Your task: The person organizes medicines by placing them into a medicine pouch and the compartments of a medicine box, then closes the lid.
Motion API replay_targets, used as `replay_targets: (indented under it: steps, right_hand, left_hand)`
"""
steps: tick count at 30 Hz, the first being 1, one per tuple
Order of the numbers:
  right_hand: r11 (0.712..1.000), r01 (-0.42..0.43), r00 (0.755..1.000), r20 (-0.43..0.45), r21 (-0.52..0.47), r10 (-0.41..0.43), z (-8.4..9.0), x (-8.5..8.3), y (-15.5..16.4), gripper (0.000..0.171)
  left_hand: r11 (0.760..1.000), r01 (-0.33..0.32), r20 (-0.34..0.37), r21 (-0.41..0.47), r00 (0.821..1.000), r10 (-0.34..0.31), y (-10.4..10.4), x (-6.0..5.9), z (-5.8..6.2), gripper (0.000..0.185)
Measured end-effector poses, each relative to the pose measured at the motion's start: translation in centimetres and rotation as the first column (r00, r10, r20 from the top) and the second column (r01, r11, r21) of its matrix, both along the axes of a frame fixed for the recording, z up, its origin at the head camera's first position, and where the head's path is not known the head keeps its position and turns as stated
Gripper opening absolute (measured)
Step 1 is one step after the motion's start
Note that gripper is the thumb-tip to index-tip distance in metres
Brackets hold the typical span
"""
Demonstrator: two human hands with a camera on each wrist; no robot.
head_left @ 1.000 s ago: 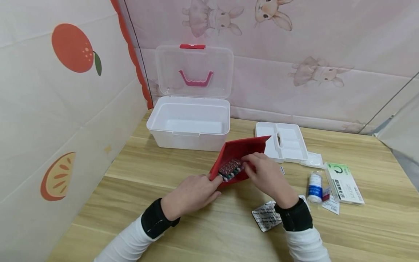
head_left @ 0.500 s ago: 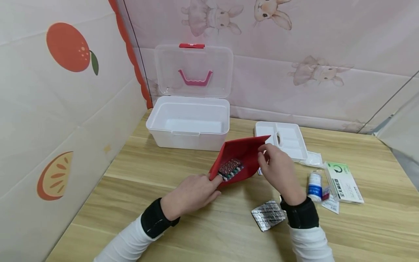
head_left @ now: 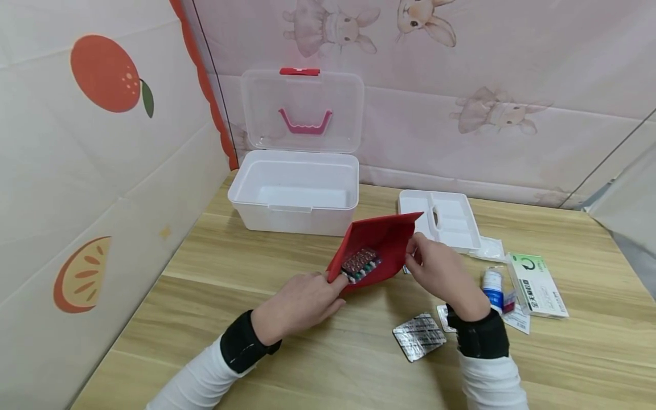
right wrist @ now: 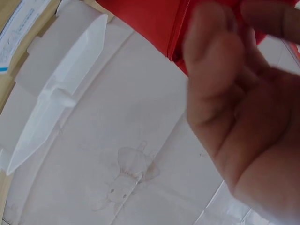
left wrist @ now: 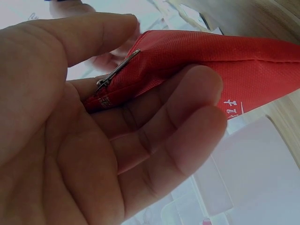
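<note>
- The left hand [head_left: 302, 304] holds the red pouch [head_left: 384, 242] at its near-left rim, fingers bent around it, thumb clear.
- The right hand [head_left: 443, 270] pinches the pouch's right edge.
- Between the two grips, blister packs [head_left: 360, 262] lie inside the gaping pouch.
- Below the right grip, a silver blister sheet [head_left: 419, 337] rests on the table [head_left: 328, 370].

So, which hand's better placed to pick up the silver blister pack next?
Right, probably. The left hand grips the red pouch, so freeing that hand could let the pouch slump; the right hand is at its right edge, wrist near the silver blister pack.
</note>
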State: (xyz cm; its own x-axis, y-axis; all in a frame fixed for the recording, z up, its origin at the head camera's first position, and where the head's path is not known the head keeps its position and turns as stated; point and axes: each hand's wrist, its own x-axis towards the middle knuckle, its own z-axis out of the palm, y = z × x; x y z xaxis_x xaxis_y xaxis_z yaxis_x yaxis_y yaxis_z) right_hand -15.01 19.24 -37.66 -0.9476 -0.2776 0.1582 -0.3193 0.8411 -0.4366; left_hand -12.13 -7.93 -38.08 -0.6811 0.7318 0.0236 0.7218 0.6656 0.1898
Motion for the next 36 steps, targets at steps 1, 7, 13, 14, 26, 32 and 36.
replay_targets:
  steps: [1, 7, 13, 14, 26, 32, 36]
  right_hand:
    - [1.0, -0.019, 0.999, 0.039, 0.008, 0.019, 0.1, 0.0, 0.2, 0.007]
    - [0.99, -0.127, 0.967, 0.231, 0.057, 0.11, 0.0, 0.1, 0.6, 0.004]
    - [0.978, -0.182, 0.942, 0.303, 0.101, 0.144, -0.4, 0.1, 0.2, 0.018]
    - [0.978, -0.178, 0.939, 0.315, 0.106, 0.137, -0.5, 0.1, 0.2, 0.022]
    - [0.97, -0.163, 0.859, 0.509, 0.18, 0.05, -1.0, 0.2, -1.6, 0.047]
    - [0.953, -0.23, 0.852, 0.515, 0.197, 0.099, -1.9, 0.5, -2.9, 0.049]
    - [0.954, -0.226, 0.858, 0.503, 0.199, 0.098, -2.3, 0.6, -3.3, 0.05]
  left_hand:
    - [1.0, -0.001, 0.003, -0.001, 1.0, 0.001, 0.0, 0.0, 0.0, 0.024]
    - [1.0, -0.005, 0.015, -0.003, 1.0, 0.005, 0.0, 0.0, 0.1, 0.024]
    - [1.0, -0.011, 0.017, 0.002, 1.0, 0.011, 0.0, 0.1, 0.1, 0.025]
    - [1.0, -0.014, 0.019, 0.001, 1.0, 0.014, 0.0, 0.1, 0.1, 0.025]
    - [1.0, -0.027, 0.037, 0.007, 0.999, 0.026, -0.1, 0.1, 0.2, 0.027]
    - [1.0, -0.027, 0.025, 0.013, 0.999, 0.027, -0.2, 0.0, 0.1, 0.026]
    - [1.0, -0.017, -0.001, 0.016, 1.0, 0.017, -0.2, 0.0, 0.1, 0.026]
